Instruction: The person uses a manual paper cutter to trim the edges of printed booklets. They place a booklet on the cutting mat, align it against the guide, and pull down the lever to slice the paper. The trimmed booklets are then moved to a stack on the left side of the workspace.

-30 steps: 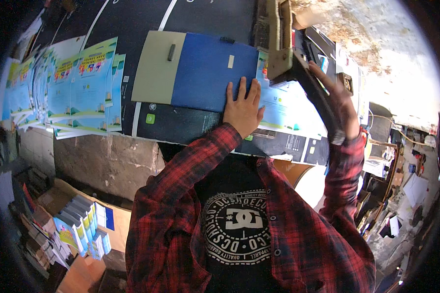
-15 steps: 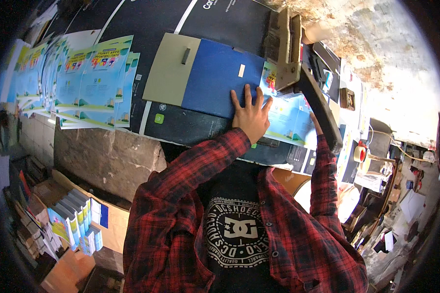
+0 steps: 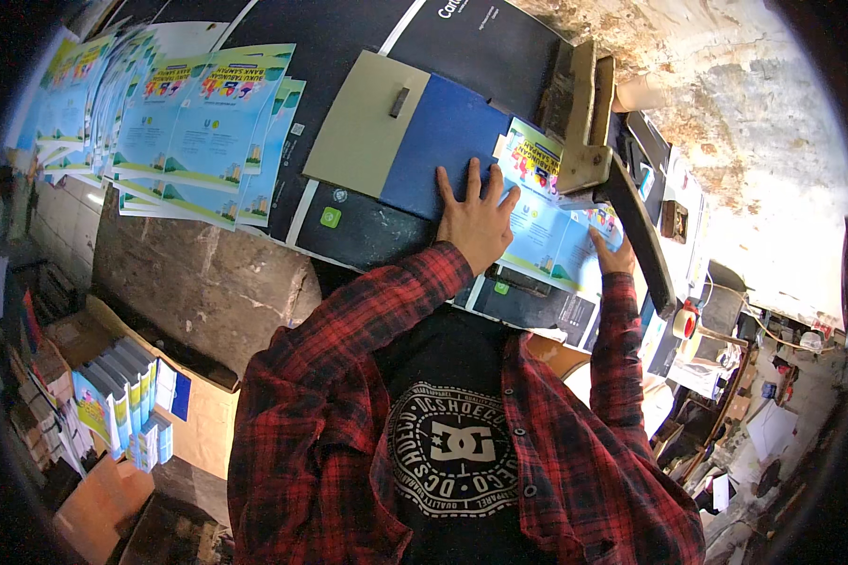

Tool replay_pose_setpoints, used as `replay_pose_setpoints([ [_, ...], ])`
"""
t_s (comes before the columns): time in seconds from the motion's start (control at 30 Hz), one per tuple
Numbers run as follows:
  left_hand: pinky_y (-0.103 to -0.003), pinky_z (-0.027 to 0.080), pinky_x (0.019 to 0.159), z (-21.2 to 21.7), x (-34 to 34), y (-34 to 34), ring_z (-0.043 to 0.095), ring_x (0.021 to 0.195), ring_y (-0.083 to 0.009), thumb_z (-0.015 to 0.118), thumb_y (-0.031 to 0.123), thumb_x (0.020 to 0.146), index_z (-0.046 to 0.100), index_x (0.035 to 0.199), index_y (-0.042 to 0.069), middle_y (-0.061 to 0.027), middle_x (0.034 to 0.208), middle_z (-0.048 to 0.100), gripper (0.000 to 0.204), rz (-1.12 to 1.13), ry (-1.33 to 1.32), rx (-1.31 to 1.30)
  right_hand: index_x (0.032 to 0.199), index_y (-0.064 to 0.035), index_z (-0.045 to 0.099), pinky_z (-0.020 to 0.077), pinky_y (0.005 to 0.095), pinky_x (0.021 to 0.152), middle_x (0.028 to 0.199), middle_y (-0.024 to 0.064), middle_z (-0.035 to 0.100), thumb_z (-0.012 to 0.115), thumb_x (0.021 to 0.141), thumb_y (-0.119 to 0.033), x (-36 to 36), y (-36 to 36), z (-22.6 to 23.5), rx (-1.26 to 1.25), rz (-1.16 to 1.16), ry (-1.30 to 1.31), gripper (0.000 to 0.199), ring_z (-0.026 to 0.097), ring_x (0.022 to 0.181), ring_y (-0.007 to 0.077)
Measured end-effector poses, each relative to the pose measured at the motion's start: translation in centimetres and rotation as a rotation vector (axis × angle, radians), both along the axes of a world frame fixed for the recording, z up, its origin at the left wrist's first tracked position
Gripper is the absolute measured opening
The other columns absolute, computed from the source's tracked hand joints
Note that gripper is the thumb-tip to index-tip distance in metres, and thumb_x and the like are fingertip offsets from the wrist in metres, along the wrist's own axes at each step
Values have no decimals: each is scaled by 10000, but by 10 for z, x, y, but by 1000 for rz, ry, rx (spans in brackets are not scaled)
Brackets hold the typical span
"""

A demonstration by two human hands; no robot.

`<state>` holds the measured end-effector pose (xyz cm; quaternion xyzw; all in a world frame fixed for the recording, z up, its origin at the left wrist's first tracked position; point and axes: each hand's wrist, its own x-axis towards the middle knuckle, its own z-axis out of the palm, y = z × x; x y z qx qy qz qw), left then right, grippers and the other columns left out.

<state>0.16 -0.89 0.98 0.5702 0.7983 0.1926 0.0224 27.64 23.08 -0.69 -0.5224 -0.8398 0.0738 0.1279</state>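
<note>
My left hand lies flat with fingers spread on the near edge of a blue and beige board, touching a stack of colourful printed leaflets. That stack sits under a wooden paper cutter on a black table top. My right hand rests on the right end of the leaflets, tight against the cutter's dark lever arm. Its fingers are hidden by the lever, so its grip is unclear.
More leaflets are fanned out in rows across the left of the table. A cardboard box holding upright booklets stands on the floor at lower left. A tape roll and cluttered small items lie to the right.
My right hand and the lever arm have come down from a raised position toward the leaflets. My left hand stayed pressed on the board.
</note>
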Motion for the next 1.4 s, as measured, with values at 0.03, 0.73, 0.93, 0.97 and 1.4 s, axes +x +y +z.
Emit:
replay_pose_setpoints([
  [0.03, -806, 179, 1024, 0, 1, 0, 303, 1402, -433, 524, 339, 913, 525, 1397, 217, -163, 1489, 400, 499, -4, -7, 0, 1323, -7, 582, 460, 395, 1008, 1258, 197, 642, 761, 780, -557, 12, 22, 7, 2, 74, 47, 793, 625, 1153, 314],
  [0.73, -799, 164, 1036, 1, 8, -11, 280, 1424, -428, 552, 330, 884, 501, 1417, 227, -161, 1506, 378, 545, 4, -79, -18, 1509, 95, 211, 275, 486, 1165, 1553, 354, 209, 737, 812, -213, -131, -179, 90, 139, 304, 176, 926, 279, 1431, 490],
  [0.93, -777, 170, 1056, 2, 4, 1, 272, 1428, -435, 544, 316, 882, 499, 1421, 231, -179, 1516, 363, 547, 59, -30, -15, 1469, 103, 324, 279, 414, 1168, 1503, 349, 334, 724, 846, -207, -119, -144, 183, -290, 427, 278, 803, 333, 1432, 410],
  [0.97, -770, 171, 1061, 5, 6, 4, 272, 1428, -435, 541, 312, 883, 497, 1423, 232, -182, 1517, 361, 548, 53, -25, -22, 1461, 92, 361, 283, 394, 1164, 1506, 320, 362, 700, 872, -238, -112, -128, 201, -438, 433, 297, 755, 362, 1422, 386],
  [1.4, -380, 548, 773, 13, -19, 49, 696, 795, -276, 716, 223, 891, 552, 1220, -144, -152, 912, 733, 520, 376, -1401, 317, 1286, 49, 544, 442, 408, 1015, 1228, 206, 612, 810, 806, -371, 64, -43, -59, 66, 136, 204, 691, 546, 1190, 300],
])
